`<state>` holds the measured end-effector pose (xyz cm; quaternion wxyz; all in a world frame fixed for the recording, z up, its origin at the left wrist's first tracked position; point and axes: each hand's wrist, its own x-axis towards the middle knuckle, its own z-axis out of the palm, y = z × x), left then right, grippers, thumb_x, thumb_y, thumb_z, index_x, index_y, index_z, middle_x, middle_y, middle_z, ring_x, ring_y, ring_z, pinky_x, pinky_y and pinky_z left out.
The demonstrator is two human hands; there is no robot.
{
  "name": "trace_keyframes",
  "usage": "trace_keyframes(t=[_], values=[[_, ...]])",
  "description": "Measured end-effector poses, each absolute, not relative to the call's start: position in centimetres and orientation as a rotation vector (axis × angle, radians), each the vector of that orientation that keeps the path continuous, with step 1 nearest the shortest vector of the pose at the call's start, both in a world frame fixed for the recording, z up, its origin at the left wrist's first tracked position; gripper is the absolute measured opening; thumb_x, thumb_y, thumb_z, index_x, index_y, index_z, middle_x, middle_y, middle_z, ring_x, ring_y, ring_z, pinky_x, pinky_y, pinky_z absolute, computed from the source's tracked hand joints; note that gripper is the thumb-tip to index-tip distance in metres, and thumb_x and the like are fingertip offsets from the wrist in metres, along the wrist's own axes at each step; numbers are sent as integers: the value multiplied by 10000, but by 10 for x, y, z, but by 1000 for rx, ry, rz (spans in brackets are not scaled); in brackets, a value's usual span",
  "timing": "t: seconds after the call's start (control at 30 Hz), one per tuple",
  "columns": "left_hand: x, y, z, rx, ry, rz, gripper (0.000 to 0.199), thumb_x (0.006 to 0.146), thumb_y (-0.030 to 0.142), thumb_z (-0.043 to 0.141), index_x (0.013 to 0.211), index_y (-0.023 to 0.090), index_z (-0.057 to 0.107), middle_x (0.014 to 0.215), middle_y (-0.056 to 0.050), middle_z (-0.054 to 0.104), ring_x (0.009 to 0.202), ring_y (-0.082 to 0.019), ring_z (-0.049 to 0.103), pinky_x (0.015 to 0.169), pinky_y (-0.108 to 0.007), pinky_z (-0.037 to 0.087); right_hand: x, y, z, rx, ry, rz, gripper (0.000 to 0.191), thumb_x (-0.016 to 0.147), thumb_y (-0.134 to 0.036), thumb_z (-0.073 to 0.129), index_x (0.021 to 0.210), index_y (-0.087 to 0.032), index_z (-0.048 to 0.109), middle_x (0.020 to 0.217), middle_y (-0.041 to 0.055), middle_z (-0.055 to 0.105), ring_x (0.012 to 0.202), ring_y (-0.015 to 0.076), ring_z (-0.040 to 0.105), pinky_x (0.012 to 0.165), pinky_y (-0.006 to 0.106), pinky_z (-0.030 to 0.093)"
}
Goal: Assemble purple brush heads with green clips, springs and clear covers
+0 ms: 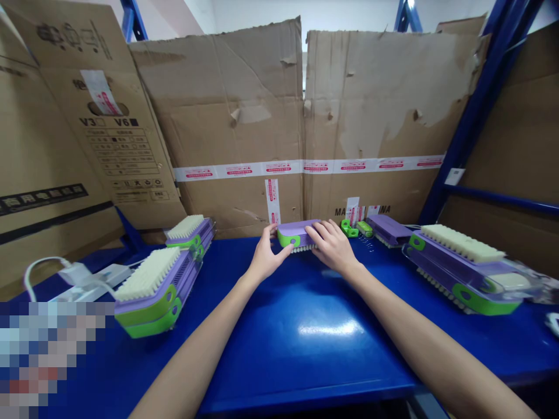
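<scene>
Near the back of the blue table, my two hands hold a purple and green brush [297,228] with its pale bristles facing down. My left hand [267,251] grips its green left end, thumb in front and fingers behind. Over its right part lie the fingers of my right hand [332,245], which hide that end. Just right of my right hand are a loose green bracket-like part [348,228] and a small green piece [364,228]. Beside them rests a purple housing [388,229], bristles downward.
Stacked brushes [151,291] stand at the left, with another stack [188,233] behind. More stacked brushes [463,267] lie at the right with clear plastic. A white power strip [94,282] is on the left. Cardboard sheets [227,116] wall the back of the blue table [279,361].
</scene>
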<state>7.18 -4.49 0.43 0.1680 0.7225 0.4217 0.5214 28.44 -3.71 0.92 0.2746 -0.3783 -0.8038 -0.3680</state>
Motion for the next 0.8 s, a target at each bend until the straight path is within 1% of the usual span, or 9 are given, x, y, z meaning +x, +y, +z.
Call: trace_keyframes(t=[0.17, 0.3, 0.47, 0.7, 0.8], values=[[71, -46, 6, 1971, 1100, 1488, 613, 709, 332, 681, 1234, 215, 388, 1262, -121, 532, 1129, -232, 539, 905, -372, 450, 282, -39, 10, -964, -2161, -1028, 465, 788, -192, 544, 1249, -139, 517, 1170, 138, 563, 1097, 281, 448, 1025, 456, 330], [71, -46, 9, 1920, 1068, 1495, 591, 679, 323, 691, 1189, 199, 420, 1227, -120, 551, 1102, -233, 553, 878, -359, 459, 280, -39, 9, -926, -2147, -1037, 428, 815, -198, 509, 1240, -149, 527, 1183, 134, 561, 1103, 271, 448, 1018, 444, 337], [74, -44, 13, 1895, 1114, 1553, 597, 612, 320, 739, 1128, 172, 477, 1125, -118, 603, 1028, -238, 589, 855, -353, 471, 280, -38, 7, -964, -2150, -1012, 454, 800, -211, 533, 1249, -144, 515, 1185, 132, 567, 1097, 274, 458, 1004, 428, 347], [85, -49, 18, 1946, 1251, 1680, 589, 601, 308, 738, 1126, 176, 506, 1088, -89, 622, 978, -217, 603, 871, -346, 471, 276, -34, 5, -1036, -2101, -993, 457, 780, -200, 552, 1231, -141, 514, 1174, 133, 580, 1078, 274, 478, 919, 381, 400], [90, -51, 19, 1943, 1336, 1724, 594, 585, 305, 748, 1119, 183, 519, 1092, -84, 625, 978, -223, 601, 877, -359, 470, 275, -31, 4, -1062, -2082, -985, 453, 778, -199, 551, 1225, -141, 515, 1182, 126, 582, 1078, 270, 483, 900, 364, 404]])
